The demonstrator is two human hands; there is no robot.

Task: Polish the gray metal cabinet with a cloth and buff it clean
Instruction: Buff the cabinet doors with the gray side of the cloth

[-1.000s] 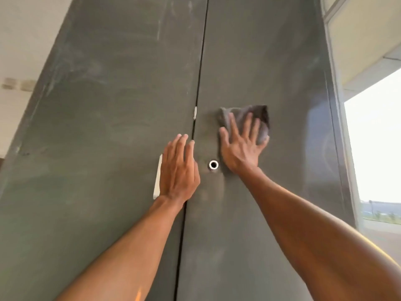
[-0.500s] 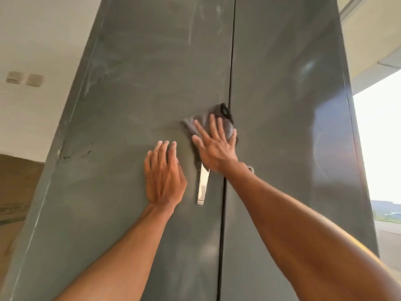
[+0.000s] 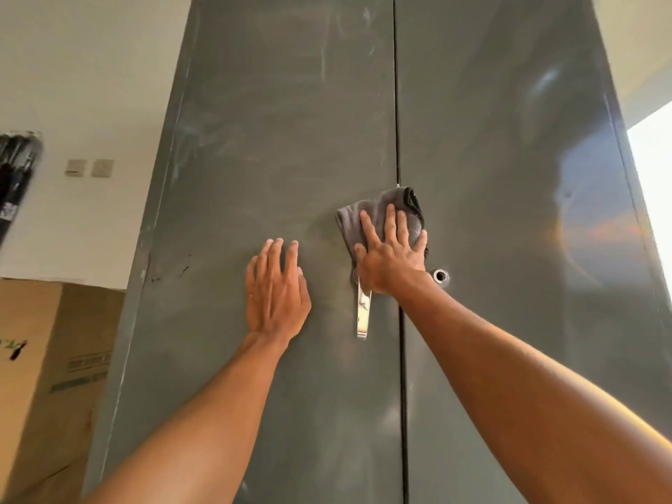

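The tall gray metal two-door cabinet [image 3: 291, 140] is filling the centre of the frame, and the folded gray cloth [image 3: 378, 212] is lying flat on it just above centre, straddling the dark seam between the doors. The right hand [image 3: 391, 256] is pressing the cloth to the metal with its fingers spread, palm down, the arm reaching up from the lower right. It is partly covering the top of the shiny metal handle [image 3: 363, 314], with the round silver lock [image 3: 440, 275] just beside the wrist. The left hand [image 3: 278, 289] is lying flat and empty on the left door, fingers together, bracing.

To buff well, steady overlapping strokes with even palm pressure seem best, working around the handle and up toward the smears in the upper left of the frame.
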